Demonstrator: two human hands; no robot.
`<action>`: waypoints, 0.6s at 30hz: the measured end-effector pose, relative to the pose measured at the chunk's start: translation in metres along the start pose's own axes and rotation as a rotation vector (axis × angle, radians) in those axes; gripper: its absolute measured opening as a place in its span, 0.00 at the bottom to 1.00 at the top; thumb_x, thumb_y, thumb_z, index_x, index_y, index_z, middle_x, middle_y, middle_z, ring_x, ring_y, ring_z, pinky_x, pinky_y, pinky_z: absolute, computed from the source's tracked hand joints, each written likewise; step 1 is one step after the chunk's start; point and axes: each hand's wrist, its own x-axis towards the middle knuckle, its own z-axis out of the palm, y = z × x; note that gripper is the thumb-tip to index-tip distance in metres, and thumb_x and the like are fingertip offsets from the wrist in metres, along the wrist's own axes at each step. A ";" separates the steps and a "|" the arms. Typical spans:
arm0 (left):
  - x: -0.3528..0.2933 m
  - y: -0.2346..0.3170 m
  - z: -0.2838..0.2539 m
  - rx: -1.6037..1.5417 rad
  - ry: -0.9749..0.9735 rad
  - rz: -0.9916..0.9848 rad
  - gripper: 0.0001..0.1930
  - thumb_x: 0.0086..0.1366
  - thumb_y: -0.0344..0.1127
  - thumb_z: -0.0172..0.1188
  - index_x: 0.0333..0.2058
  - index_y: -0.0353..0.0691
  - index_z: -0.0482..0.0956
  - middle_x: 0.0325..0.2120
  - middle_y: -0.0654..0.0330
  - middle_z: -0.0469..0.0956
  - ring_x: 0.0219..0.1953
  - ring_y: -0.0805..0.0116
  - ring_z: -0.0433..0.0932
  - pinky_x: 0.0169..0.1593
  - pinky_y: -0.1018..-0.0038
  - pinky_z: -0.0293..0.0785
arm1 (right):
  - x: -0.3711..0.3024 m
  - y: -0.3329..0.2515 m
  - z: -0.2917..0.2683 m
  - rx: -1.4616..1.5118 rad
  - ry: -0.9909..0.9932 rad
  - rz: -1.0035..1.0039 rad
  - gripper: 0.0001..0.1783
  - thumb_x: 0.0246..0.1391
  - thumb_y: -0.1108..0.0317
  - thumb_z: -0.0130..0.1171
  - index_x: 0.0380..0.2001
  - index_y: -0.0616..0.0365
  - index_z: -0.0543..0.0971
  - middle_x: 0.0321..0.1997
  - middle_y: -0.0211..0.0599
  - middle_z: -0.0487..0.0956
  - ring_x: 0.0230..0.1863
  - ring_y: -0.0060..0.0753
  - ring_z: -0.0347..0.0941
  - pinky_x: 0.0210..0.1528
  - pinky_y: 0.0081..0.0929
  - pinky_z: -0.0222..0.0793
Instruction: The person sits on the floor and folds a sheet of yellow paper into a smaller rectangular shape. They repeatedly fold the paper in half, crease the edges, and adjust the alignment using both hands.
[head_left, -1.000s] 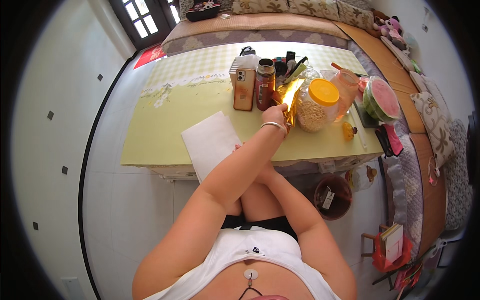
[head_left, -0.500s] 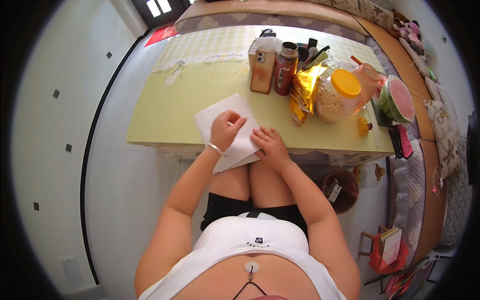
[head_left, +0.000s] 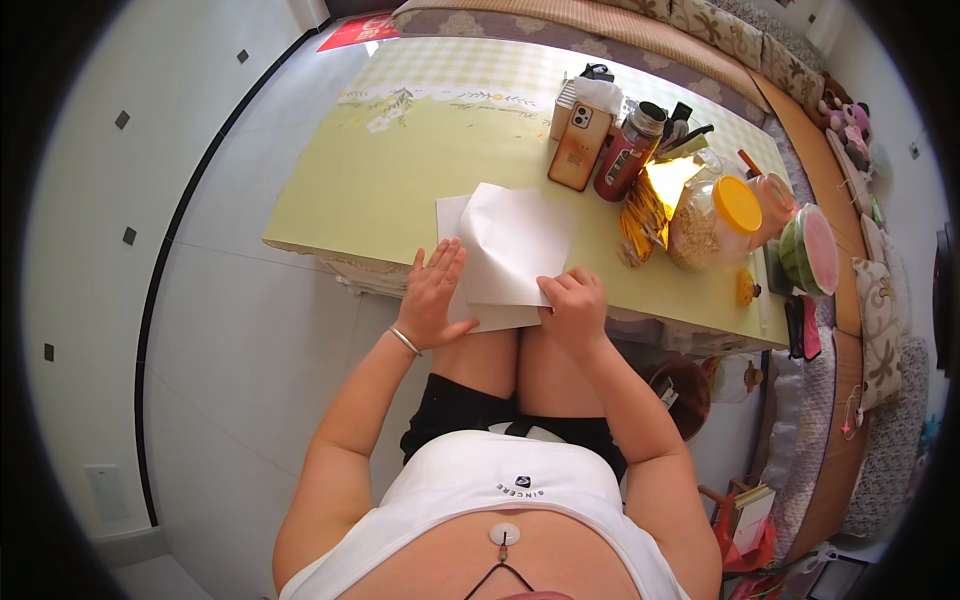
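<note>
Green tabletop (head_left: 350, 190) supported the upper white sheet (head_left: 515, 250), whose near-right corner the right hand (head_left: 576, 308) pinched, probably to steady it. The outstretched left hand (head_left: 432, 298) gripped nothing.

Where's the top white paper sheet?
In the head view, the top white paper sheet is at the near edge of the table, between the left hand and the right hand, whose fingers hold one corner.

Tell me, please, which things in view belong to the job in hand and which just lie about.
In use:
white rectangular paper sheets
probably the crinkled gold foil packet, touched a second ago

Lying about, it seems:
orange-brown rectangular phone
dark red cylindrical bottle
round clear jar with yellow lid
cut green-and-pink watermelon
</note>
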 end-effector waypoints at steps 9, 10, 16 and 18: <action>0.003 -0.029 0.012 0.071 0.168 0.128 0.18 0.56 0.28 0.61 0.47 0.45 0.83 0.55 0.54 0.79 0.64 0.52 0.71 0.72 0.54 0.51 | -0.008 0.017 -0.005 0.140 -0.089 -0.101 0.21 0.34 0.76 0.64 0.39 0.55 0.83 0.44 0.33 0.84 0.53 0.43 0.75 0.60 0.42 0.66; -0.001 -0.032 0.013 0.018 0.120 0.116 0.16 0.56 0.27 0.61 0.44 0.45 0.83 0.53 0.55 0.80 0.64 0.52 0.71 0.71 0.52 0.52 | -0.008 0.019 -0.005 0.219 -0.128 -0.065 0.22 0.35 0.77 0.64 0.41 0.55 0.83 0.47 0.34 0.83 0.56 0.44 0.73 0.62 0.43 0.65; -0.007 -0.035 0.013 -0.295 0.084 -0.098 0.06 0.58 0.24 0.59 0.33 0.43 0.82 0.44 0.58 0.84 0.64 0.53 0.70 0.70 0.50 0.54 | -0.010 0.059 0.021 0.597 -0.242 0.136 0.20 0.44 0.78 0.69 0.44 0.52 0.84 0.54 0.32 0.82 0.64 0.43 0.68 0.64 0.38 0.64; -0.007 -0.037 0.014 -0.424 0.119 -0.224 0.03 0.58 0.25 0.60 0.30 0.41 0.80 0.41 0.58 0.84 0.63 0.52 0.70 0.70 0.50 0.53 | -0.002 0.064 0.022 0.627 -0.224 0.234 0.18 0.45 0.78 0.69 0.43 0.52 0.84 0.49 0.32 0.83 0.60 0.41 0.70 0.62 0.36 0.66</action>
